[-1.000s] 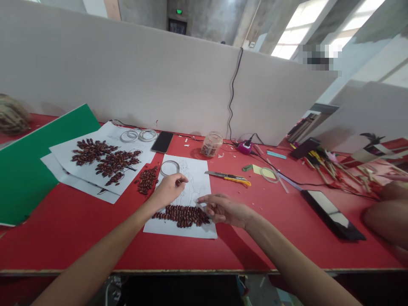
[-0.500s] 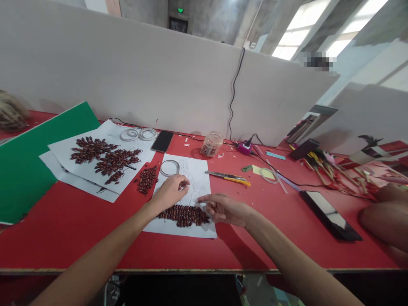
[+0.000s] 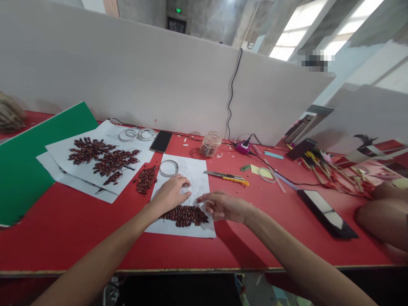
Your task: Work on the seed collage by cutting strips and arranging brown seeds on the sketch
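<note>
The left hand [image 3: 170,194] curled on the sheet [image 3: 200,180], perhaps pinching something; the right hand [image 3: 223,207], loosely open, pointed over the seeds [image 3: 185,215] between them.

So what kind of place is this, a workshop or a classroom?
Most likely a craft workshop: a long red table backed by a partition, with sheets laid with dark seeds, plus tape rolls and a knife.

Two bare hands rest on a white drawing sheet [image 3: 197,178] on a red table [image 3: 63,229]. The left hand [image 3: 170,194] and right hand [image 3: 223,207] sit just beyond a patch of brown seeds [image 3: 185,215]. A tape ring [image 3: 168,167] lies at the sheet's far left corner.
</note>
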